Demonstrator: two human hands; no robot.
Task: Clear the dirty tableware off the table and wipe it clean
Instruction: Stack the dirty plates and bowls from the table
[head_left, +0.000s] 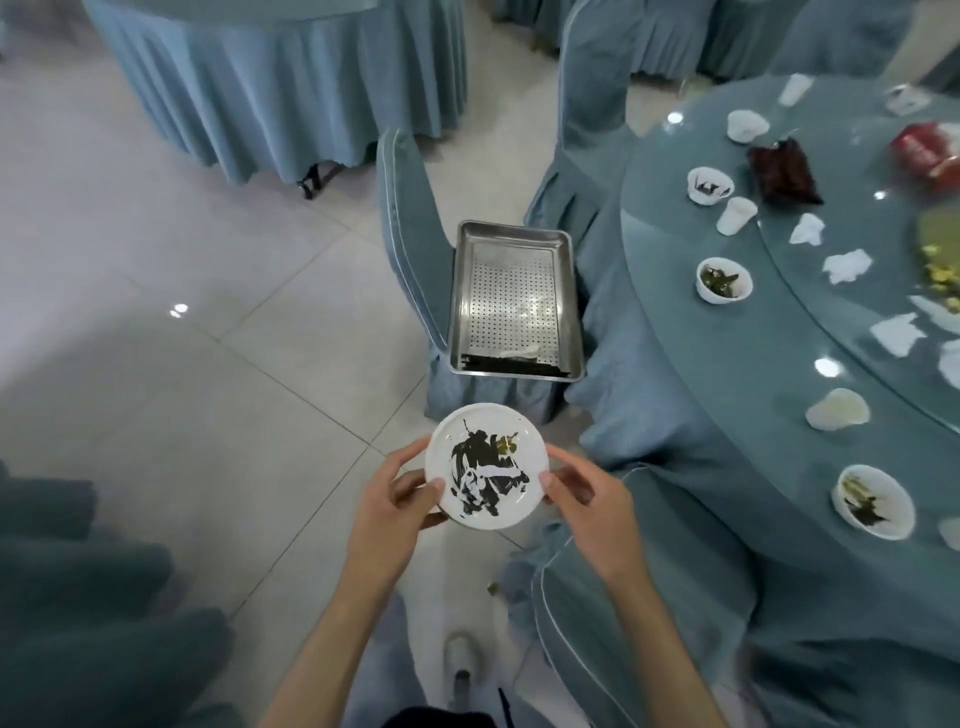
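Note:
A white plate with a black ink pattern and small food scraps is held over the floor, in front of me. My left hand grips its left rim and my right hand grips its right rim. Beyond the plate, a perforated steel tray rests on a covered chair seat; dark chopsticks and a white scrap lie at its near end. The round table on the right carries several dirty bowls, a dirty bowl near me, paper cups and crumpled napkins.
Blue-covered chairs ring the table; one chair back stands right beside my right arm. A glass turntable holds food leftovers and a red packet. Another draped table stands at the far left. Tiled floor lies to the left.

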